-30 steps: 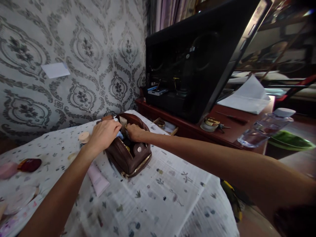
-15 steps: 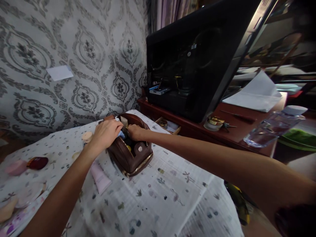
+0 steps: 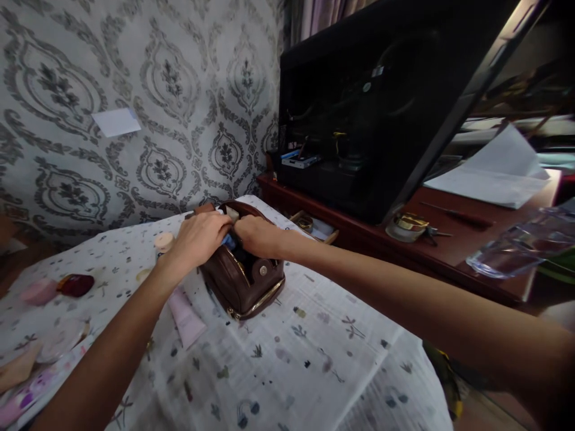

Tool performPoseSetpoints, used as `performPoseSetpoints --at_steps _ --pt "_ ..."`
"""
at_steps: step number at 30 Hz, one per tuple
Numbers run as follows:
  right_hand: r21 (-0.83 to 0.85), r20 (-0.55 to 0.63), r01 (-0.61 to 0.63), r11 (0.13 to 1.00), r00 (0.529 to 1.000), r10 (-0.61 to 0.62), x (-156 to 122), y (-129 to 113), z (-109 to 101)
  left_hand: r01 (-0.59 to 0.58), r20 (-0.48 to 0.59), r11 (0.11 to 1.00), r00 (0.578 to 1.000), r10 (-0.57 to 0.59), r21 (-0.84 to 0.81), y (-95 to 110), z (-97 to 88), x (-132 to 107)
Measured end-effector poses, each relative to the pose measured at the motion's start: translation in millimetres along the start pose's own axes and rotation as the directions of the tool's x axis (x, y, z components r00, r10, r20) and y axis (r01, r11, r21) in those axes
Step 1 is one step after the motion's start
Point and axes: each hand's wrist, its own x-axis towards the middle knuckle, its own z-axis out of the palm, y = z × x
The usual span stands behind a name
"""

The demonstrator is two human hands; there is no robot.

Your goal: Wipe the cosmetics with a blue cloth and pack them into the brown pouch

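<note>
A brown leather cosmetic bag [image 3: 224, 284] with gold zips stands unzipped on the cloth-covered table. My left hand [image 3: 202, 233] is closed over the bag's left rim, its fingertips at the opening. Inside the mouth, my right hand [image 3: 256, 235] is closed like a fist; whatever its fingers hold is hidden. Something blue [image 3: 229, 241] shows between the hands, and a pale item [image 3: 232, 214] pokes up behind them. Left of the bag lies a pale pink squeeze tube [image 3: 187, 320]. A small jar with a beige lid [image 3: 164, 241] stands beside my left wrist.
A patterned white cloth [image 3: 287, 383] covers the table. At left lie a pink item [image 3: 39, 291], a dark red one [image 3: 77, 285] and a clear round case [image 3: 63, 338]. To the right, a dark red desk [image 3: 453, 251] holds a large black screen [image 3: 350, 120], a gold-lidded jar [image 3: 406, 227] and a clear bottle [image 3: 516, 245].
My right hand has shifted slightly within the bag's opening and now looks more raised. The whole view has swung a little, moving the surroundings; the bag stays in place on the table.
</note>
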Motion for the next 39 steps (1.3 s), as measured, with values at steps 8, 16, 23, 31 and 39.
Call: performPoseSetpoints --at_steps 8,16,23,31,39 --pt "0.228 -0.413 0.067 0.971 0.91 0.034 -64.3 25.3 -17.3 -0.03 -0.008 0.999 1.0 0.03 -0.03 -3.9 2.6 -0.2" --pt "0.444 -0.528 0.09 0.891 0.83 0.179 -111.3 71.6 39.4 -0.021 0.038 1.0 0.999 0.02 0.022 1.1 -0.5 3.9" --pt "0.566 -0.439 -0.002 0.824 0.846 0.304 -139.8 94.3 87.7 0.005 0.115 0.999 0.993 -0.011 0.048 6.8 -5.3 7.9" --pt "0.591 -0.385 -0.032 0.806 0.867 0.317 -161.8 108.8 130.2 0.092 0.009 0.992 0.996 -0.093 0.086 10.5 2.0 5.6" --pt "0.586 -0.408 0.068 0.808 0.886 0.221 -162.4 91.2 130.7 0.091 -0.448 0.994 0.887 -0.109 -0.06 6.1 4.4 -39.2"
